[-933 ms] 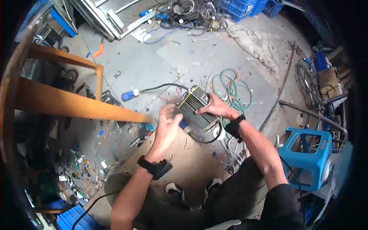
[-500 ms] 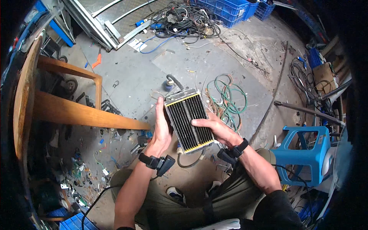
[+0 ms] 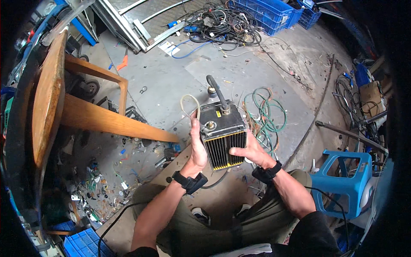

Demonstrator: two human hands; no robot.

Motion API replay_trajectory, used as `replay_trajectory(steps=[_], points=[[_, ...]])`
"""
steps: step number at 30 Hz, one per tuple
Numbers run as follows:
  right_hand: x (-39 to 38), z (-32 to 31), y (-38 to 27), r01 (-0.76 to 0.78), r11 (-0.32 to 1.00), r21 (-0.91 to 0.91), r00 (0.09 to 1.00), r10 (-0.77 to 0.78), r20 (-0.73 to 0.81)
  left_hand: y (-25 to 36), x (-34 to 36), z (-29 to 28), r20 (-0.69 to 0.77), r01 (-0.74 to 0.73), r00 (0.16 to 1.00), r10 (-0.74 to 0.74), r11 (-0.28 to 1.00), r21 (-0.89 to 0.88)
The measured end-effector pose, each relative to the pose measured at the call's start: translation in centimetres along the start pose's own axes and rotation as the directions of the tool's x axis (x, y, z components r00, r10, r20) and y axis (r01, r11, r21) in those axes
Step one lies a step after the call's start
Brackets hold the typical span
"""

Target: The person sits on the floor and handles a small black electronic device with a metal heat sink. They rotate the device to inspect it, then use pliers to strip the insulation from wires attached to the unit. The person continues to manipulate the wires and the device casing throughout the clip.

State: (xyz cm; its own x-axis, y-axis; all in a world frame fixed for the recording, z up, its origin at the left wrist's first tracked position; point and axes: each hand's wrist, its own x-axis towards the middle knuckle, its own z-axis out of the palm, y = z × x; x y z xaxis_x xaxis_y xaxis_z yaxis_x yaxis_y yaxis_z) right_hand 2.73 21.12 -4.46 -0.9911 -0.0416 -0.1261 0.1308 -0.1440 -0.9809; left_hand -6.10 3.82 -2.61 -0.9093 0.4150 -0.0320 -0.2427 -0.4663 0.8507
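Observation:
Between my palms sits a black finned metal box (image 3: 226, 154) with yellow edges along its ribbed face, held in front of my lap. Its flat dark top panel is turned up, showing a round metal fitting and a thick black cable (image 3: 218, 91) bending away from the far side. My left hand (image 3: 198, 147) presses against the box's left side, fingers mostly hidden behind it. On the right side my right hand (image 3: 253, 150) grips it, thumb lying across the fins. A pale thin tube (image 3: 189, 96) loops up beside my left fingertips.
Left of me stands a wooden chair or frame (image 3: 111, 119), with small scraps on the floor below. A blue plastic stool (image 3: 342, 182) is at my right. Green wires (image 3: 274, 113) lie beyond the box; farther back are a tangled black cable heap (image 3: 220, 28) and blue crates (image 3: 267, 15).
The box has tilted so its top panel now shows and the ribbed face looks shorter. Both hands moved slightly right with it. The black cable and pale tube show more.

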Motion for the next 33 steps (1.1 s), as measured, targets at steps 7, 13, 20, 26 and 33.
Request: replay_trajectory(steps=[7, 13, 20, 26, 33], points=[[-0.5, -0.4, -0.7, 0.054, 0.917, -0.394, 0.992, -0.095, -0.085, -0.3, -0.1, -0.7, 0.067, -0.040, 0.997, 0.041, 0.999, -0.028], [-0.6, -1.2, 0.0, 0.100, 0.849, -0.518, 0.988, -0.146, -0.049, 0.5, -0.1, -0.4, 0.121, 0.002, 0.993, 0.002, 1.000, -0.030], [-0.7, -1.2, 0.7, 0.149, 0.874, -0.463, 0.983, -0.183, -0.030, 1.4, -0.1, -0.6, 0.231, 0.113, 0.969, -0.083, 0.986, -0.120], [-1.1, -0.8, 2.1, 0.246, 0.864, -0.440, 0.961, -0.277, -0.006, 1.9, -0.6, -0.2, 0.278, 0.052, 0.959, -0.055, 0.998, 0.021], [-0.4, 0.3, 1.6, 0.293, 0.803, -0.519, 0.935, -0.354, -0.021, 2.1, 0.7, -1.4, 0.376, -0.108, 0.924, 0.064, 0.989, 0.097]])
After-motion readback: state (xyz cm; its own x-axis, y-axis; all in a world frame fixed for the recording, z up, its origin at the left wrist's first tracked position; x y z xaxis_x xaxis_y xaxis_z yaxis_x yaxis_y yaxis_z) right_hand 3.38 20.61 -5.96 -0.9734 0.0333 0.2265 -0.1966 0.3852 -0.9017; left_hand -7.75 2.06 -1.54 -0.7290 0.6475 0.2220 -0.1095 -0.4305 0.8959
